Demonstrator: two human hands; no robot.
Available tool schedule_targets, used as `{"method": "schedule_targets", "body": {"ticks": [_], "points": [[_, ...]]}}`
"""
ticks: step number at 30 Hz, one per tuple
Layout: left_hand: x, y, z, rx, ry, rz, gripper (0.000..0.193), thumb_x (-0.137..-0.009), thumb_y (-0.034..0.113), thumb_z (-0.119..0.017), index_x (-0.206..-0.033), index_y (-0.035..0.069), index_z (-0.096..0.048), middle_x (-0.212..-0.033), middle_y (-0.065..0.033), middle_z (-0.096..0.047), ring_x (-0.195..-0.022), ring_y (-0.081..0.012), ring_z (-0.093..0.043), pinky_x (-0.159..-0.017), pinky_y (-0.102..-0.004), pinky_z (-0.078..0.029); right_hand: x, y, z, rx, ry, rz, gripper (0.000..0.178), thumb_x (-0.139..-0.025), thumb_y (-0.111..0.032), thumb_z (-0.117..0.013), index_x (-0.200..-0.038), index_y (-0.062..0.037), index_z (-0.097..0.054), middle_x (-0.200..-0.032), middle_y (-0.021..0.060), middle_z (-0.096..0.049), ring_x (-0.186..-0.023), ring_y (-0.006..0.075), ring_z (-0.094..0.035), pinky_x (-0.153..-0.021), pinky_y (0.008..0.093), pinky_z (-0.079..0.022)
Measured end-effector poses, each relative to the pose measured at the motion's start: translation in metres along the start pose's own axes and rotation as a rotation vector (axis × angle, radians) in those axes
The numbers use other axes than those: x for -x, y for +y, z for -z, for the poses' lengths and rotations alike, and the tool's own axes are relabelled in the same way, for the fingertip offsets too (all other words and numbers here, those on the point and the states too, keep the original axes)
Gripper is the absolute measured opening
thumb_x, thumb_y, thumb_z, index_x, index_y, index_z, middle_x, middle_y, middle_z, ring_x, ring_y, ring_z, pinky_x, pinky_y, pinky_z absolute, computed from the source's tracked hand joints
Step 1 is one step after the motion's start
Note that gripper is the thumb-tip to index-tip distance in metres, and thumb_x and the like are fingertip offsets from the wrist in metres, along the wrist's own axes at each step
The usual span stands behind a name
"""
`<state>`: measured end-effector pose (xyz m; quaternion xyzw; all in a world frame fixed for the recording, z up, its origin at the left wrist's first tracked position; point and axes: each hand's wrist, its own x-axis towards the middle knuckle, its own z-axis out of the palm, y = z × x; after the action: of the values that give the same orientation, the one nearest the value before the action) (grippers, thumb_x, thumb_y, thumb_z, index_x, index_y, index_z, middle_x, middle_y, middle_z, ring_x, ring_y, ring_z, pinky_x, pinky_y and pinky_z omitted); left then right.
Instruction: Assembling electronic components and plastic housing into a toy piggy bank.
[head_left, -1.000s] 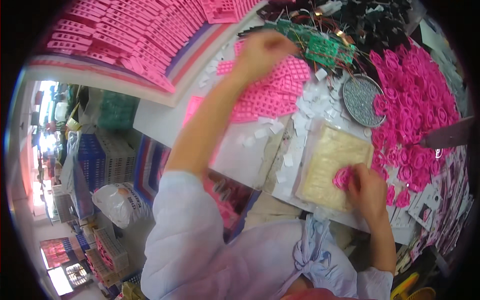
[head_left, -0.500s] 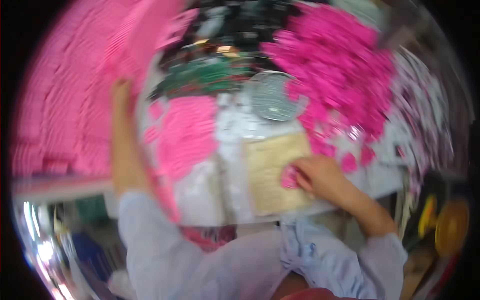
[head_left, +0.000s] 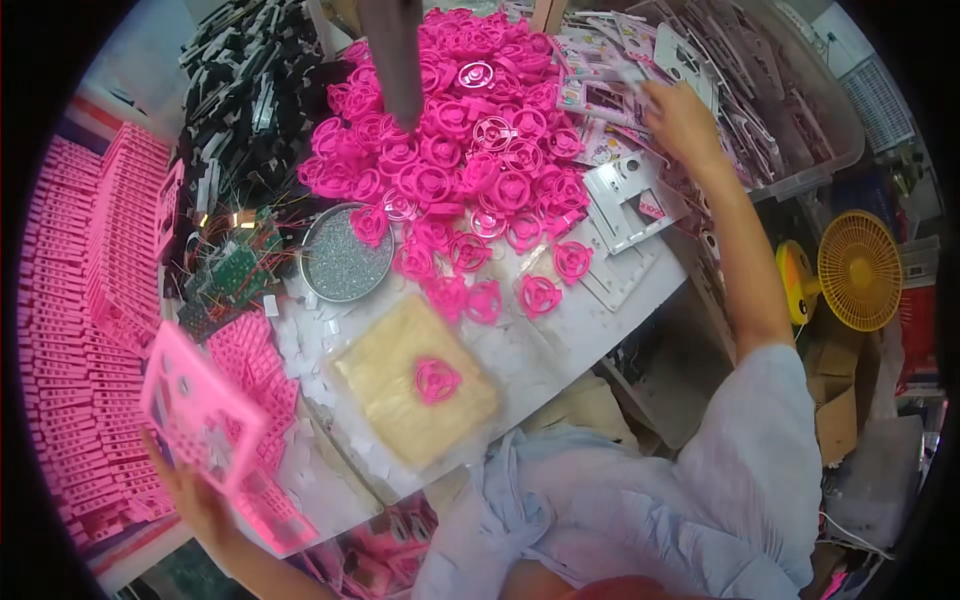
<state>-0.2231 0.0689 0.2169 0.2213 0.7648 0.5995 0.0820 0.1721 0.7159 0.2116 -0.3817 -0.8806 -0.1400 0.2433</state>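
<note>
My left hand grips the lower edge of a pink plastic housing frame, held tilted at the table's left side. Part of its fingers is hidden behind the frame. At the far right, my right hand has its fingers closed at the edge of a white printed plastic panel among others like it; slight blur softens the fingertips. On a yellowish foam pad in front of me lies one pink ring-shaped part. A large heap of similar pink ring parts covers the table beyond.
Rows of stacked pink housings fill the left. Green circuit boards with wires lie beside a round tin of small metal pieces. Black parts are piled behind. A clear bin and yellow fan stand right.
My left hand has brought a pink frame away from the stacks. My right hand has left the pad, where a pink ring part lies, and reached the white panels. The view has turned right.
</note>
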Motion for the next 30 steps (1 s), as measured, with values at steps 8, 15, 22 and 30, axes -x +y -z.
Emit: {"method": "schedule_targets", "body": {"ticks": [8, 15, 22, 30], "points": [[0.085, 0.005, -0.135, 0.334, -0.094, 0.106, 0.040, -0.092, 0.006, -0.051, -0.130, 0.001, -0.059, -0.109, -0.0056, -0.065, -0.082, -0.0108, -0.060, -0.065, -0.0221, -0.049, -0.044, 0.016, 0.015, -1.622, 0.289, -0.671, 0.029, -0.094, -0.010, -0.066, -0.122, -0.0002, -0.067, -0.109, 0.0116, -0.075, -0.090, 0.0162, -0.067, -0.072, 0.0279, -0.052], [0.086, 0.013, -0.168, 0.462, -0.231, 0.463, 0.060, -0.099, 0.055, -0.056, -0.126, 0.001, -0.058, -0.126, -0.0127, -0.061, -0.105, -0.0225, -0.063, -0.091, -0.0359, -0.054, 0.018, -0.101, 0.065, -1.933, -0.588, 0.117, 0.056, -0.091, -0.026, -0.073, -0.132, 0.0093, -0.059, -0.089, 0.0087, -0.070, -0.078, 0.0150, -0.067, -0.062, 0.0264, -0.049], [0.082, 0.041, -0.207, 0.537, -0.755, 0.235, 0.042, -0.109, 0.035, -0.045, -0.134, 0.002, -0.055, -0.124, -0.0108, -0.065, -0.110, -0.0198, -0.064, -0.096, -0.0370, -0.053, 0.016, -0.275, 0.109, -1.181, -1.049, 1.030, 0.034, -0.083, -0.021, -0.081, -0.109, -0.0001, -0.074, -0.090, 0.0160, -0.072, -0.074, 0.0317, -0.068, -0.068, 0.0364, -0.053], [0.096, 0.021, -0.181, 0.764, -0.371, 0.370, 0.035, -0.105, 0.018, -0.057, -0.137, 0.003, -0.054, -0.121, -0.0043, -0.064, -0.113, -0.0118, -0.059, -0.100, -0.0328, -0.047, 0.091, -0.276, 0.048, -1.924, -0.700, -0.046, 0.081, -0.075, -0.019, -0.080, -0.146, 0.0004, -0.047, -0.132, 0.0071, -0.063, -0.121, 0.0212, -0.059, -0.103, 0.0389, -0.046]]}}
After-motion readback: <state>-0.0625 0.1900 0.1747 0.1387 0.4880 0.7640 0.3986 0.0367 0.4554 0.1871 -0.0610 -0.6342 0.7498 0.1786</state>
